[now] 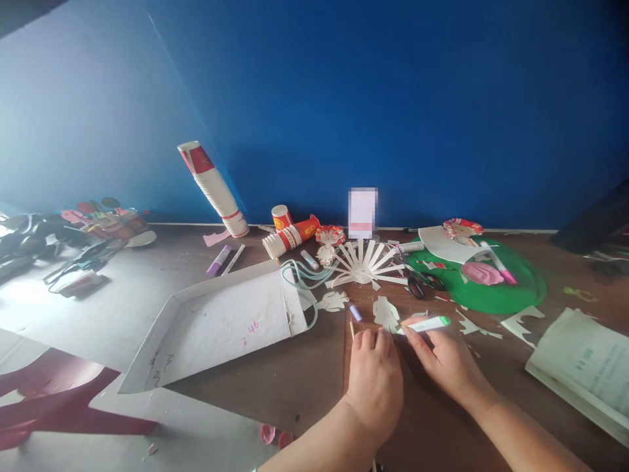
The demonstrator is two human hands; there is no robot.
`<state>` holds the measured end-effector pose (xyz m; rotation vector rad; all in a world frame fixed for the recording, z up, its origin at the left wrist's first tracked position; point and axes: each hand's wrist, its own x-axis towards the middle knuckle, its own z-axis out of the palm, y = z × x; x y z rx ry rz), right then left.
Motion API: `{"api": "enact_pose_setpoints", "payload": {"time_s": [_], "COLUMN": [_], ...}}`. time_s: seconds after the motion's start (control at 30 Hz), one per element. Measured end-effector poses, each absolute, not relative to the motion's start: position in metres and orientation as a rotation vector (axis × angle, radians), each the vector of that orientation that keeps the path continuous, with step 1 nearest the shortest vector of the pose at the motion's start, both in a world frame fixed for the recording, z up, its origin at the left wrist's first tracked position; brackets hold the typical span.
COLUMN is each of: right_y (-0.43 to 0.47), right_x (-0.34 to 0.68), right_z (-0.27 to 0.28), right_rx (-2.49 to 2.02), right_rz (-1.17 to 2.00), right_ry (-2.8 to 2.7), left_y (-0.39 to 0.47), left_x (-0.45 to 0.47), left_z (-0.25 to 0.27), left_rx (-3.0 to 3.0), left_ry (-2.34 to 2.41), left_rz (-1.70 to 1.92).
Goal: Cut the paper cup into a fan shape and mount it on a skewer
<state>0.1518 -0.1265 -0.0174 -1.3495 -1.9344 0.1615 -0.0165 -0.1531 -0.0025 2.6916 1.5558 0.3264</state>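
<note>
A white marker with a green end (426, 324) is held in my right hand (452, 364), its other end pointing left toward a white paper cutout (386, 313) shaped like clothing. My left hand (376, 377) rests on the table just below that cutout, fingers curled and pressed together. What lies under those fingers is hidden. A thin wooden stick (352, 330) shows beside its knuckles, and a small purple marker cap (355, 313) lies just beyond. Another cutout, a paper figure (333, 301), is to the left. Behind them, a fan of white paper strips (362, 269) spreads out.
A shallow white box (211, 328) stands left. Paper cups (216, 190) lean in a stack on the blue wall; more cups (289, 237) lie nearby. Black scissors (425, 283) touch a green disc (521, 282) at right. An open book (584, 367) lies at the right edge.
</note>
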Motion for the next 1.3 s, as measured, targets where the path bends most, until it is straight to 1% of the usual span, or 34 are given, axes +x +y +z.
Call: {"api": "enact_pose_setpoints", "payload": {"time_s": [1.3], "right_y": [-0.1262], "right_x": [0.1519], "right_z": [-0.0209], "right_rx": [-1.378], "right_rz": [0.156], "right_ry": [-1.961], "left_y": [-0.1509], "left_x": [-0.0173], "left_z": [0.0024], "left_rx": [2.651], "left_ry": [1.509], "left_rz": [0.287]}}
